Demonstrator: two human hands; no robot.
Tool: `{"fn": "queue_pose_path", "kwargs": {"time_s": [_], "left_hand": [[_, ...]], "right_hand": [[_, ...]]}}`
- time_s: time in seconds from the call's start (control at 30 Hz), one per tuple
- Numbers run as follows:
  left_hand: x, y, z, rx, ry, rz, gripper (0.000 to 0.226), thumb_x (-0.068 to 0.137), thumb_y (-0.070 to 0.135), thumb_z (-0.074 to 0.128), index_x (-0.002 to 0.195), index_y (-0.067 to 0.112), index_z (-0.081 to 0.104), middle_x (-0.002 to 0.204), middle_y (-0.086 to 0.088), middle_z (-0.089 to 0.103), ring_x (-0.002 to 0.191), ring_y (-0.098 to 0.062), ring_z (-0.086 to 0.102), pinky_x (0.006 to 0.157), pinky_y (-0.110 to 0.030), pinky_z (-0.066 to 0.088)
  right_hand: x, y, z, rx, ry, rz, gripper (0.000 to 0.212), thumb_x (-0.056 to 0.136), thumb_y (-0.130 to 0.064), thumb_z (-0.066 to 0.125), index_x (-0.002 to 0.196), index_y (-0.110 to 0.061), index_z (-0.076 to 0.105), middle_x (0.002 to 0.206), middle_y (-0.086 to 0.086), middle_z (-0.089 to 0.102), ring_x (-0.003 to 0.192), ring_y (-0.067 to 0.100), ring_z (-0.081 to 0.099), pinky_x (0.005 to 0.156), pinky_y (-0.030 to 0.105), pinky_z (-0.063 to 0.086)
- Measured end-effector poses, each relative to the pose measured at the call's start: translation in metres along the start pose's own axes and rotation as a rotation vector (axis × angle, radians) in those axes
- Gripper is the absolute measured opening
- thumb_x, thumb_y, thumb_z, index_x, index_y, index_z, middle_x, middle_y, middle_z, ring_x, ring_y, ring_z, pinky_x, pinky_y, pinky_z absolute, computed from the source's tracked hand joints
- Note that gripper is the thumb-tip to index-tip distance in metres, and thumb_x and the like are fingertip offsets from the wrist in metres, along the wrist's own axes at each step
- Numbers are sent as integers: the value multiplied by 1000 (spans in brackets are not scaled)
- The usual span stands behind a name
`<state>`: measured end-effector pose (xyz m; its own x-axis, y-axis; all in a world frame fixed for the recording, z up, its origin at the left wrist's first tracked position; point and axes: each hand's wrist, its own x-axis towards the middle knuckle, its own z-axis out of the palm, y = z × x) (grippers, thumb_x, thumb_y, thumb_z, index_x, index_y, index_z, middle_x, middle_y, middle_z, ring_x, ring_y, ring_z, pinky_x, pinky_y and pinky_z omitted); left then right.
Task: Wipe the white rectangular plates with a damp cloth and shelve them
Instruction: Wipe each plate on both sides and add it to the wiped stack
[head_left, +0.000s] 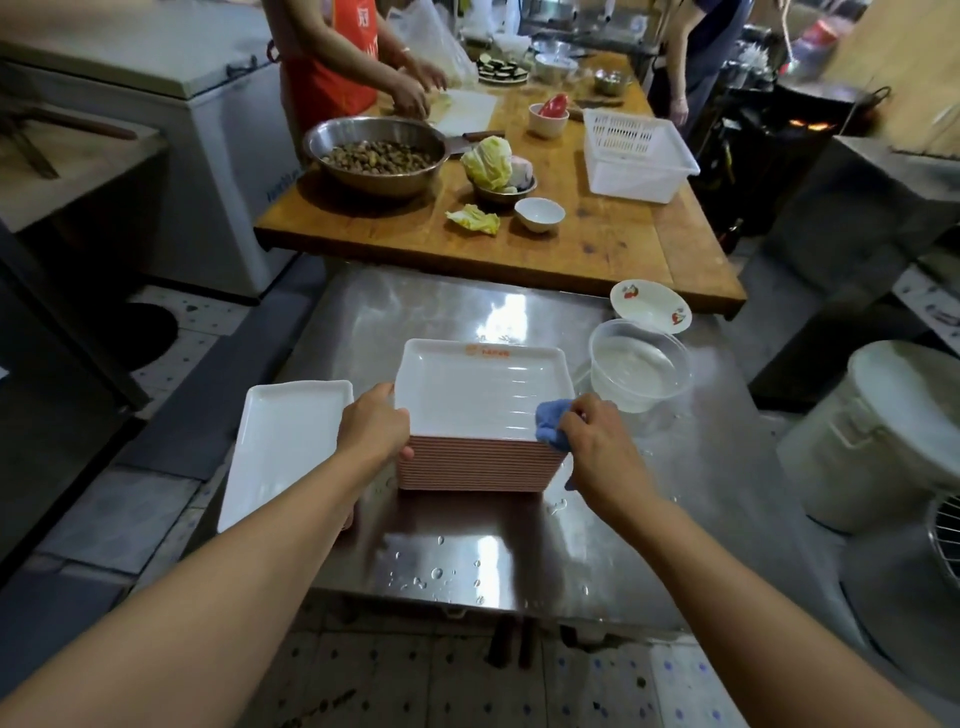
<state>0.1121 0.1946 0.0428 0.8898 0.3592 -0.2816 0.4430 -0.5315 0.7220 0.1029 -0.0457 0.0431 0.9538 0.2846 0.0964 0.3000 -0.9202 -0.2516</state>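
Both forearms reach in from the near edge toward the stack of plates (475, 462) standing mid-way across the steel desk (701, 467). Left hand (374, 428) curls round the left edge of the top plate (480, 387), thumb over the rim. Right hand (597, 441) pinches a bunched blue cloth (550, 426) against that plate's near right corner.

These plates look stiff and hard, probably melamine or glazed ware, white inside and reddish-brown beneath. Each one should be light on its own, but the whole stack looks heavy. Water beads on the top plate and on the desk, so I judge the rims slippery; a grip at two opposite short edges, thumbs over the lip, seems safest. That cloth is soft and limp and will follow the shallow well.

An orange logo (488, 352) is printed on the far rim of the top plate, too blurred to read.

Just left of the stack, a single white plate (283, 447) lies apart, overhanging the desk edge somewhat. Right of the stack sits a clear tub of water (639, 371), and behind it a small patterned dish (650, 306). Beyond is a wooden table (597, 244) with food and two other people working.
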Motion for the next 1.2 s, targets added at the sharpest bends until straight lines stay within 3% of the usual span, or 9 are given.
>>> {"fn": "queue_pose_path", "kwargs": {"time_s": [0.1, 0.23, 0.43, 0.53, 0.63, 0.8, 0.93, 1.03, 1.2], "left_hand": [[-9, 2, -1, 225, 57, 2, 41, 93, 26, 46, 132, 15, 45, 126, -14, 54, 104, -35, 59, 90, -37, 48], [-31, 15, 10, 483, 200, 336, 49, 91, 37, 56, 135, 18, 44, 127, -7, 44, 117, -25, 45, 85, -38, 43], [-28, 21, 46, 636, 47, 735, 26, 79, 25, 74, 103, 16, 71, 121, -6, 53, 115, -26, 47, 82, -34, 39], [-27, 22, 53, 718, 120, 866, 23, 51, -2, 83, 66, 11, 73, 87, -5, 65, 83, -27, 63, 56, -31, 41], [-30, 24, 52, 712, 194, 950, 32, 36, -12, 82, 56, 10, 68, 69, 1, 64, 68, -22, 61, 46, -25, 38], [-37, 22, 46, 564, 141, 923, 25, 55, -6, 73, 67, 13, 62, 74, 2, 65, 69, -24, 61, 48, -29, 42], [-49, 42, 30, 533, 244, 915, 17, 73, 5, 69, 84, 10, 58, 68, -7, 64, 56, -32, 59, 46, -31, 33], [-63, 67, 10, 480, 277, 905, 12, 88, 14, 60, 97, 9, 55, 77, -10, 66, 67, -35, 60, 55, -31, 31], [-78, 77, -26, 29, 232, 761, 7, 93, 18, 54, 92, 12, 52, 78, -3, 61, 71, -24, 58, 61, -33, 44]], "right_hand": [[-6, 1, -14, 322, 44, 229, 9, 90, -2, 47, 94, -4, 54, 107, 10, 47, 84, 25, 57, 57, 37, 56], [-15, 3, -36, 511, 176, 305, 16, 86, 10, 47, 81, 6, 61, 97, 11, 53, 53, 8, 59, 49, 6, 44], [-22, 9, -45, 651, 173, 349, 20, 80, 5, 46, 72, -4, 63, 58, 3, 69, 52, 6, 64, 48, 18, 50], [-28, 13, -47, 693, 174, 375, 20, 81, 6, 45, 77, -1, 63, 59, 5, 69, 52, 4, 65, 48, 15, 49], [-33, 15, -49, 729, 158, 390, 21, 84, 4, 45, 82, -2, 65, 58, 3, 69, 55, 5, 66, 52, 17, 52], [-35, 15, -57, 777, 193, 429, 24, 86, 5, 46, 78, -9, 64, 52, -7, 64, 46, 1, 62, 42, 16, 48], [-35, 11, -59, 756, 231, 479, 20, 86, -4, 52, 78, -15, 66, 65, -2, 68, 64, 16, 67, 58, 34, 56], [-34, 4, -66, 753, 318, 470, 14, 88, -9, 54, 87, -8, 68, 80, 11, 67, 76, 26, 65, 68, 42, 57], [-29, -24, -90, 782, 478, 319, 15, 91, -9, 52, 87, -18, 63, 91, 1, 62, 82, 6, 60, 72, 22, 51]]}}
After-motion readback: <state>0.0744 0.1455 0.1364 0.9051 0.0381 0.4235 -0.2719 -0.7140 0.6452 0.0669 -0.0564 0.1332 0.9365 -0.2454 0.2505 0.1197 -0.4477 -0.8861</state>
